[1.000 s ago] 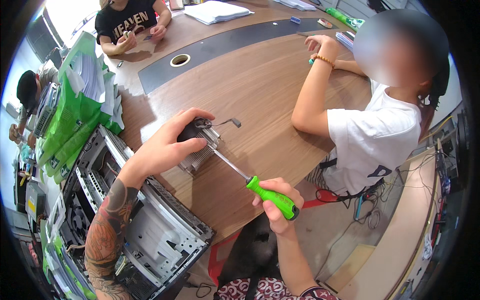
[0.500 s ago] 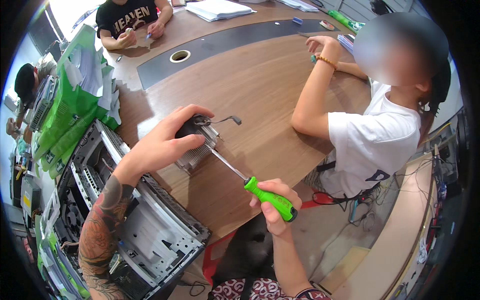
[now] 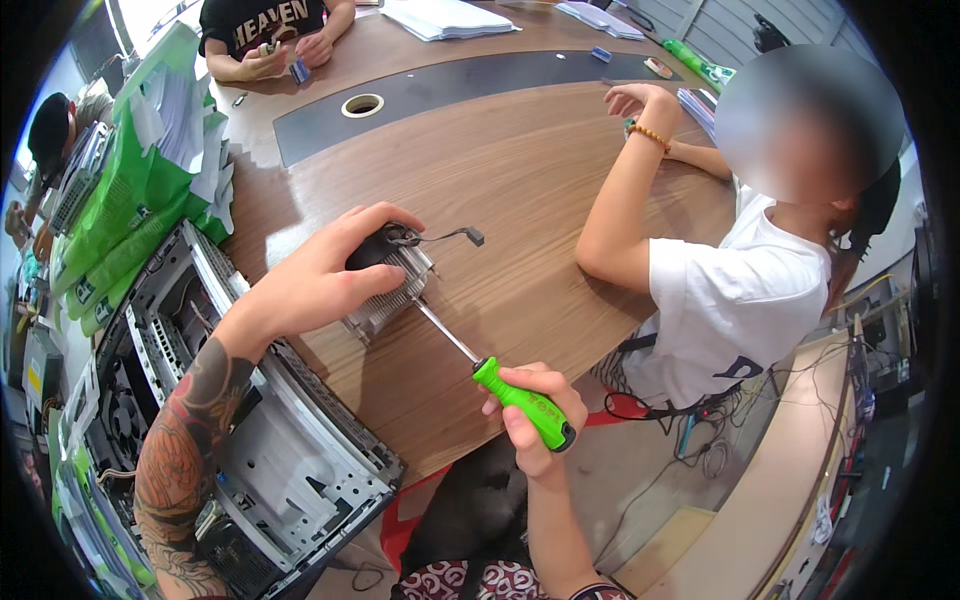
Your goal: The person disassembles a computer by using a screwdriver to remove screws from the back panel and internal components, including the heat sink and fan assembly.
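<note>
My left hand (image 3: 335,265) is wrapped over the top of a finned metal heat sink (image 3: 378,312) with a black fan on it, holding it on the wooden table. A short black cable with a plug (image 3: 470,236) sticks out from its far right side. In my right hand (image 3: 535,410) is a screwdriver (image 3: 520,400) with a bright green handle and black end. Its steel shaft slants up and left, and the tip meets the right side of the fins. Whether the tip sits in a screw is too small to tell.
An opened computer case (image 3: 300,450) lies at the left by my forearm. Behind it stands a green bag (image 3: 130,215) stuffed with papers. A tape roll (image 3: 362,105) rests on the dark table strip (image 3: 430,90). One person in white (image 3: 735,300) sits at the right, another in black (image 3: 262,35) across.
The whole view has shifted slightly. My left hand still holds the heat sink, and the screwdriver tip stays at its fins. The far person's hands have moved, with a small blue item showing.
</note>
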